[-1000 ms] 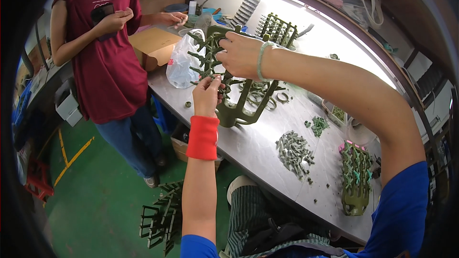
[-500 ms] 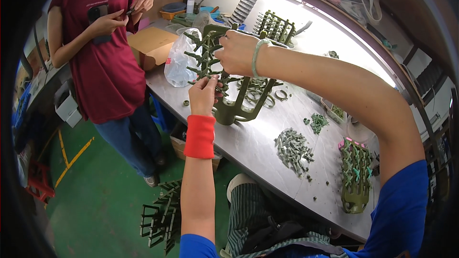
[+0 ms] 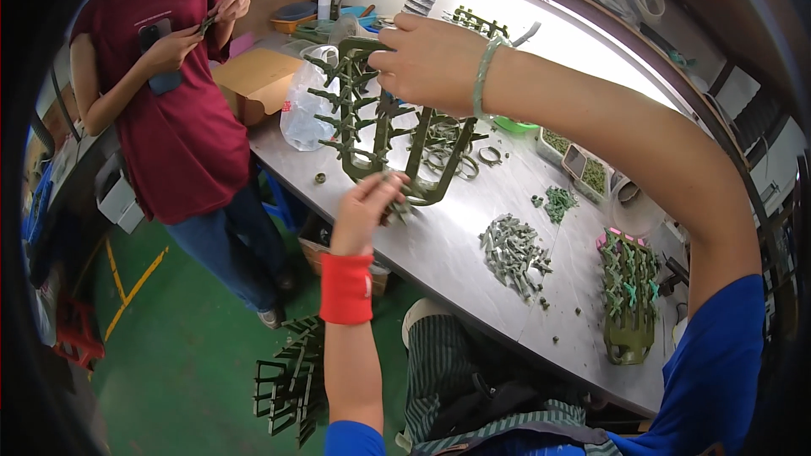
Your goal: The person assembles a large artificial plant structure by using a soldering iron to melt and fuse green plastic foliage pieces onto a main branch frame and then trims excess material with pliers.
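Observation:
An olive-green frame (image 3: pixel 345 105) with slim uprights and a rounded bottom is held tilted over the table, rows of small pronged green pieces clipped along its left side. My right hand (image 3: pixel 435 65) grips it at the top, a pale green bangle on that wrist. Below the frame's lower end, my left hand (image 3: pixel 365 209) is closed on small green pieces (image 3: pixel 404 209), smeared by motion. A red band circles my left wrist. To the right on the table lie a pile of grey-green pieces (image 3: pixel 514 257) and a smaller pile of darker green bits (image 3: pixel 557 204).
Another green frame (image 3: pixel 629 300) lies at the table's right. Green rings (image 3: pixel 463 160), a clear plastic bag (image 3: pixel 306 110) and a cardboard box (image 3: pixel 258 76) are farther back. A co-worker in a maroon shirt (image 3: pixel 182 143) stands left. Dark racks (image 3: pixel 291 376) sit on the green floor.
My left hand has moved down from the frame's left side to below its lower end, small green pieces now showing in its fingers. The frame has been raised and tilted.

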Demonstrator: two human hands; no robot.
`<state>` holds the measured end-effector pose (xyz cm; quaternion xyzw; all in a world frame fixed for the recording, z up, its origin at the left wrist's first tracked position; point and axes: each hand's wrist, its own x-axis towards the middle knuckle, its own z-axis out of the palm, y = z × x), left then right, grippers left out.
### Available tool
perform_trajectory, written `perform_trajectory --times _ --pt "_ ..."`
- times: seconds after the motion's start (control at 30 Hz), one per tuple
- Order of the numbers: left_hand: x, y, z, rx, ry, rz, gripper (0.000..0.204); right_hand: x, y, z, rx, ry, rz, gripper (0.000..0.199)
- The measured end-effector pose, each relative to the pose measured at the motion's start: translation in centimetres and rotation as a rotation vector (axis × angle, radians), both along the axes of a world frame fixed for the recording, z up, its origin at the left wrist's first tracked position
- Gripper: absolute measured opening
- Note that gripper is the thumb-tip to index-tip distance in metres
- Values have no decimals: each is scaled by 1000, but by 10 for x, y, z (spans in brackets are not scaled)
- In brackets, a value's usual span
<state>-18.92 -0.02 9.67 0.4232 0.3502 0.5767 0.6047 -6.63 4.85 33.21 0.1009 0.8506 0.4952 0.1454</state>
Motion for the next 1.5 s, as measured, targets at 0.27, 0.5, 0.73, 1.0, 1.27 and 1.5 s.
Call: perform_trajectory --times 0.27,0.5,0.73,1.0,1.27,1.5 --pt "114 12 -80 329 896 87 24 9 -9 -21 -61 31 57 19" --pt "147 -2 -80 393 1121 222 19 13 22 -51 -82 44 130 19" --pt "128 -4 -91 653 996 500 24 -13 44 -64 -90 -18 211 9" --pt "64 26 -53 414 384 893 30 -17 49 -79 -119 -78 76 14" --pt "27 72 -53 38 -233 741 32 -21 48 -84 -79 -85 79 15" --pt "28 77 -48 27 -276 683 32 -20 48 -84 -131 -102 33 14"
